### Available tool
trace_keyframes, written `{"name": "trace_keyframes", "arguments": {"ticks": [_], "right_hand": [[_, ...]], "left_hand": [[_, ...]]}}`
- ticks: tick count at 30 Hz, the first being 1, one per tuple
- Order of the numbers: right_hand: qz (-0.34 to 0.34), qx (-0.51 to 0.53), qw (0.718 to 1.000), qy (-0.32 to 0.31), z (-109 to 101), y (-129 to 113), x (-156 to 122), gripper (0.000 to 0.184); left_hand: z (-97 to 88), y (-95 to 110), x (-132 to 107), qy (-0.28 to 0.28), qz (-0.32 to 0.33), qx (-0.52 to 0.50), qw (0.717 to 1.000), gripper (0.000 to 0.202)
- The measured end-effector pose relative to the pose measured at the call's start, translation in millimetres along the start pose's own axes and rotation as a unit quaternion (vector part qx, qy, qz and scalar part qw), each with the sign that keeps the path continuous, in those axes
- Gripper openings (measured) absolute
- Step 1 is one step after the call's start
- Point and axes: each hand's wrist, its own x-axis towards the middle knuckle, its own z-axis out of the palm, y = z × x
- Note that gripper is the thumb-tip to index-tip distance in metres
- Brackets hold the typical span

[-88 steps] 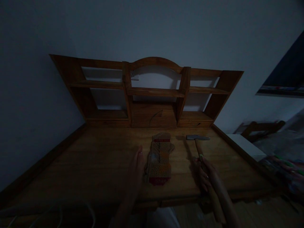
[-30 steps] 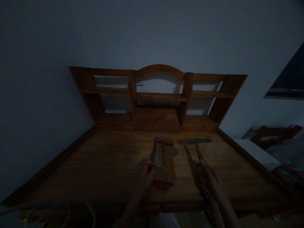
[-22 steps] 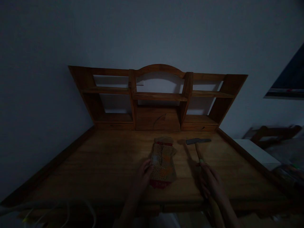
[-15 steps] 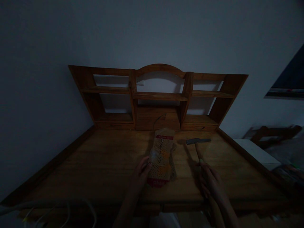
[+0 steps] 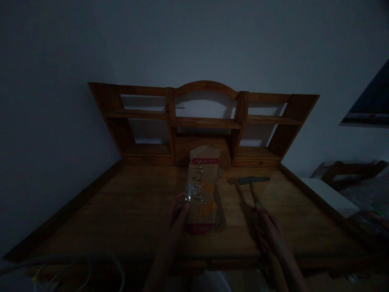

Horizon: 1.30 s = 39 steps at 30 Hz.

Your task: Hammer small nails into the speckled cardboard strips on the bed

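Note:
A flattened brown paper bag (image 5: 202,190) with red bands, dark speckles and orange patches is over the middle of the desk. My left hand (image 5: 178,213) grips its left edge, thumb in front; the fingers behind are partly hidden. Shiny clear film catches light near that thumb. Off to the right, my right hand (image 5: 269,227) is closed around the wooden handle of a hammer (image 5: 254,179). The hammer's long dark metal head points across the desk, apart from the bag. Dim light hides fine detail.
The wooden desk top (image 5: 146,194) has raised side edges. At its back stands a wooden shelf unit (image 5: 206,122) with small drawers. White hangers or wires (image 5: 88,267) sit low at the left. A white surface (image 5: 326,196) and a wooden chair (image 5: 352,170) are at the right.
My left hand has lifted and tilted the bag up, moving it slightly left, so its front faces me more. The right hand and hammer have barely moved.

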Motion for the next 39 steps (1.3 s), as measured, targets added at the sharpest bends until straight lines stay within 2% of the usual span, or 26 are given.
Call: {"name": "trace_keyframes", "arguments": {"ticks": [6,10,15,18,21,25,31,34,39], "right_hand": [[-0.010,0.000,1.000,-0.001,2,-3,0,0.033],[-0.007,0.007,1.000,-0.007,4,-4,-1,0.032],[-0.007,0.008,1.000,0.003,4,-3,-1,0.031],[-0.012,0.005,1.000,0.015,5,-4,-2,0.031],[-0.016,0.003,1.000,0.008,6,-6,-3,0.031],[-0.023,-0.006,1.000,0.004,6,-5,-3,0.030],[-0.031,-0.022,0.999,0.004,4,-2,-1,0.030],[-0.031,-0.020,0.999,0.003,5,-5,-2,0.031],[-0.015,0.013,1.000,0.008,3,-5,-1,0.034]], "left_hand": [[1.6,4,-2,0.010,-0.053,-0.016,0.998,0.053],[0.1,-2,0,0.004,-0.074,-0.038,0.997,0.050],[2.9,-28,4,-0.002,-0.082,-0.013,0.997,0.047],[12.8,-46,8,-0.013,-0.083,0.009,0.996,0.046],[24.1,-55,10,-0.030,-0.086,0.025,0.996,0.046],[28.5,-52,10,-0.031,-0.052,0.075,0.995,0.040],[16.1,-33,10,-0.026,-0.012,0.210,0.977,0.034],[15.4,-32,10,-0.029,-0.007,0.183,0.983,0.035],[26.6,-42,9,-0.049,-0.015,0.111,0.993,0.049]]}}
